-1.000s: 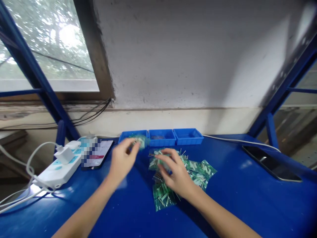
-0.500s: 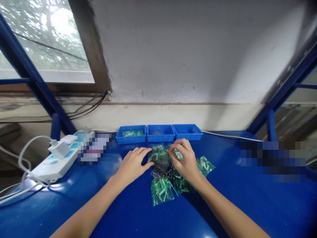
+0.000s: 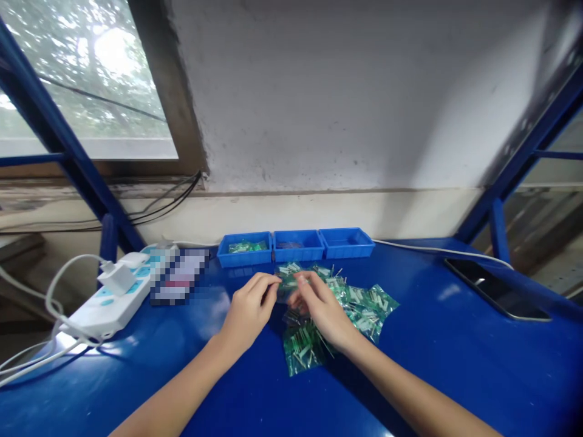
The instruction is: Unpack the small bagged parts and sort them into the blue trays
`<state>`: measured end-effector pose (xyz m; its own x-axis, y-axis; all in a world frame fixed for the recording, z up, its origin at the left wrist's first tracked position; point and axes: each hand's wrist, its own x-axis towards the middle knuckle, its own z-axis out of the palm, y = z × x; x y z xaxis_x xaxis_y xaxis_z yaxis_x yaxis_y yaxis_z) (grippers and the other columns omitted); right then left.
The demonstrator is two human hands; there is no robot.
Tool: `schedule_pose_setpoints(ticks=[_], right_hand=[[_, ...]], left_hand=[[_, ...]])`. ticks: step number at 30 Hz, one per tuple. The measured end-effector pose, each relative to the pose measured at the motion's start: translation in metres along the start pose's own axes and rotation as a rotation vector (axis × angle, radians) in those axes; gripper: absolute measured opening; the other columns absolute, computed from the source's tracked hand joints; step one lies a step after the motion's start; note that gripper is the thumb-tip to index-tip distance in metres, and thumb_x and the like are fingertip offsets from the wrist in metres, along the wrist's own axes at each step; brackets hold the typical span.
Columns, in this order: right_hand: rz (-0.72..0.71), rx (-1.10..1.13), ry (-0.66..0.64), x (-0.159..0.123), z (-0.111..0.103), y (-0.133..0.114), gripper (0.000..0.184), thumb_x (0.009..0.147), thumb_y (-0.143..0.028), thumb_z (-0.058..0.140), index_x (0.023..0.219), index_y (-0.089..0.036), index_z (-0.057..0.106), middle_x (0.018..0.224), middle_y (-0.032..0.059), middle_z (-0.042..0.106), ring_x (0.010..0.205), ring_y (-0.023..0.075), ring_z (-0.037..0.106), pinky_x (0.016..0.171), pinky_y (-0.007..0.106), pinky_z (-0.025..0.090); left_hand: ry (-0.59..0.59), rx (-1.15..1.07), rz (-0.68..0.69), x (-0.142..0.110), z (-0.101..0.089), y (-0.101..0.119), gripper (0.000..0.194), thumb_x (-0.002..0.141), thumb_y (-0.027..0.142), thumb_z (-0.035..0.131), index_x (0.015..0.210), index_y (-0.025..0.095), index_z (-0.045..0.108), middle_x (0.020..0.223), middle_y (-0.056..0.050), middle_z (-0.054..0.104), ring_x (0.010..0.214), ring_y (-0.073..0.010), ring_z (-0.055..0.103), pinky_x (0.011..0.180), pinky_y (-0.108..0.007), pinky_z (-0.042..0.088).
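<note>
My left hand [image 3: 250, 308] is closed, thumb and fingertips pinched at the left edge of a small clear plastic bag [image 3: 286, 292] on the pile. My right hand [image 3: 325, 309] is just right of that bag, over the pile, with fingers curled in and thumb forward. What its fingertips hold, if anything, is hidden. Around and under it are several green-tinted bags [image 3: 367, 312] with pale, thin pieces inside. One green bag [image 3: 303, 352] lies at the front of the pile, with thin metal-looking pins partly under my right hand.
Behind the pile stand three blue bins: the left bin [image 3: 245, 258] has green bags, the middle bin [image 3: 298, 254] some dark packets, the right bin [image 3: 347, 250] nothing visible. A white power strip [image 3: 109, 309] with cables is at left, a blurred-out device [image 3: 182, 276] beside it. A dark phone [image 3: 496, 288] lies right.
My left hand's fingers have closed from spread to a pinch at the bag. My right hand has shifted left and turned, uncovering more green bags on the right. The view has shifted slightly.
</note>
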<state>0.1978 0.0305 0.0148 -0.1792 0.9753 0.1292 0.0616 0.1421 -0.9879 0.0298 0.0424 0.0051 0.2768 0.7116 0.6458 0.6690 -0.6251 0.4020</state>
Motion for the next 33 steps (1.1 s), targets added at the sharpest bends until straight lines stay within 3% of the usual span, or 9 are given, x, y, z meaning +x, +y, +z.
schedule_pose_setpoints(ticks=[7,10,14,19,21,24,27,31,33], right_hand=[[-0.110,0.112,0.181,0.006,-0.005,0.004,0.031,0.081,-0.037,0.057,0.103,-0.023,0.040,0.064,-0.0042,0.057,0.055,0.0135,0.056,0.053,0.025,0.045],[-0.387,-0.209,0.178,0.003,-0.011,0.005,0.008,0.083,-0.021,0.050,0.091,-0.022,0.050,0.085,0.0039,0.064,0.079,0.0181,0.062,0.072,0.033,0.049],[-0.732,-0.513,0.152,-0.002,-0.015,0.003,0.027,0.076,-0.003,0.045,0.088,-0.023,0.058,0.117,0.0076,0.056,0.119,0.0235,0.045,0.099,0.046,0.037],[-0.508,-0.507,0.161,-0.004,-0.013,-0.005,0.026,0.077,-0.013,0.052,0.098,-0.022,0.063,0.122,0.0111,0.042,0.120,0.0257,0.041,0.096,0.043,0.040],[-0.348,-0.375,0.079,-0.003,-0.012,-0.010,0.014,0.082,-0.027,0.053,0.086,-0.019,0.063,0.100,0.0077,0.049,0.096,0.0207,0.053,0.082,0.036,0.047],[-0.199,-0.231,-0.036,-0.001,-0.011,-0.013,0.031,0.089,-0.038,0.044,0.068,-0.018,0.056,0.065,-0.0017,0.044,0.059,0.0120,0.047,0.056,0.026,0.044],[-0.305,-0.343,0.051,0.002,-0.012,-0.007,0.023,0.089,-0.028,0.045,0.074,-0.018,0.060,0.060,-0.0024,0.044,0.056,0.0119,0.044,0.053,0.025,0.040],[-0.677,-0.607,0.067,0.004,-0.016,0.006,0.035,0.087,-0.009,0.040,0.111,-0.023,0.062,0.094,0.0080,0.056,0.083,0.0181,0.054,0.070,0.033,0.048],[-0.803,-0.704,0.049,0.002,-0.016,0.008,0.044,0.086,-0.005,0.038,0.119,-0.027,0.057,0.109,0.0109,0.053,0.099,0.0223,0.052,0.077,0.038,0.049]], left_hand=[[-0.051,-0.125,0.108,-0.001,-0.002,0.010,0.016,0.090,0.021,0.047,0.095,0.020,0.062,0.105,-0.009,0.060,0.103,-0.0203,0.055,0.089,-0.037,0.045],[-0.071,-0.282,-0.137,0.001,-0.002,0.014,0.024,0.092,0.033,0.044,0.092,0.019,0.064,0.096,-0.007,0.063,0.098,-0.0215,0.054,0.089,-0.039,0.043],[-0.088,-0.646,-0.491,0.004,0.000,0.018,0.040,0.093,0.045,0.035,0.092,0.015,0.062,0.083,-0.006,0.063,0.075,-0.0171,0.057,0.067,-0.029,0.048],[0.057,-0.355,-0.234,0.002,-0.003,0.016,0.018,0.085,0.033,0.055,0.087,0.017,0.064,0.076,-0.002,0.060,0.066,-0.0142,0.055,0.061,-0.025,0.044],[0.096,-0.185,-0.013,-0.001,-0.005,0.016,0.013,0.085,0.024,0.054,0.088,0.019,0.066,0.083,-0.004,0.062,0.074,-0.0163,0.056,0.069,-0.028,0.045],[0.039,-0.084,0.119,-0.002,-0.008,0.018,0.017,0.085,0.018,0.051,0.091,0.021,0.067,0.092,-0.006,0.064,0.086,-0.0191,0.056,0.081,-0.034,0.044],[-0.122,-0.242,-0.094,0.003,-0.009,0.021,0.019,0.082,0.026,0.057,0.099,0.022,0.065,0.100,-0.007,0.064,0.094,-0.0212,0.056,0.082,-0.035,0.043],[-0.258,-0.724,-0.613,0.010,-0.011,0.025,0.040,0.087,0.049,0.043,0.089,0.016,0.065,0.086,-0.008,0.067,0.081,-0.0193,0.061,0.064,-0.027,0.044],[-0.279,-0.823,-0.688,0.013,-0.013,0.024,0.041,0.086,0.050,0.044,0.083,0.014,0.064,0.075,-0.006,0.065,0.069,-0.0162,0.059,0.057,-0.024,0.042]])
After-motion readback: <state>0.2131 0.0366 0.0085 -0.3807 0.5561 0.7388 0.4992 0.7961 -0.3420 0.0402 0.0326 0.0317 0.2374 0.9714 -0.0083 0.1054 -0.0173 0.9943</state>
